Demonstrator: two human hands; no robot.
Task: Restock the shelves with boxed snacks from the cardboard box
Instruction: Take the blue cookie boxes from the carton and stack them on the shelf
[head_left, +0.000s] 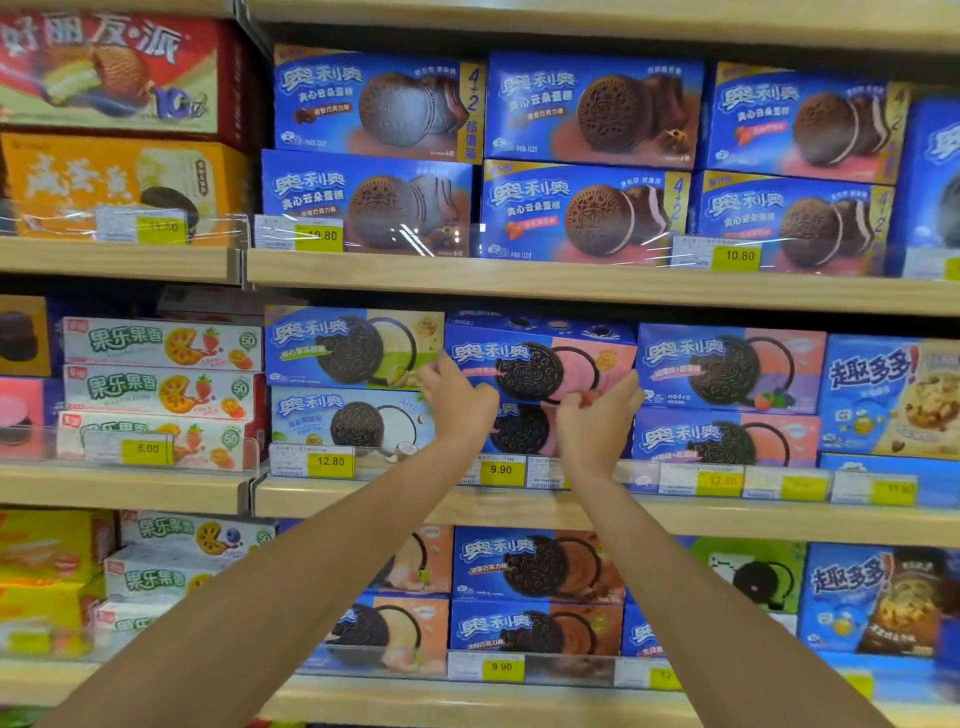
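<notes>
Both grip pink Oreo box (537, 364): left hand (457, 402) at edge, right hand (597, 418) apparently at corner; contact blurred.

Head view, close, facing shelves (597, 283)

Wood-edged middle shelf (395, 506) carries blue cookie boxes (727, 441) stacked two high. White fruit-print boxes (161, 392) sit at its left end, three high. Yellow price tags (500, 470) line the front rail.
</notes>
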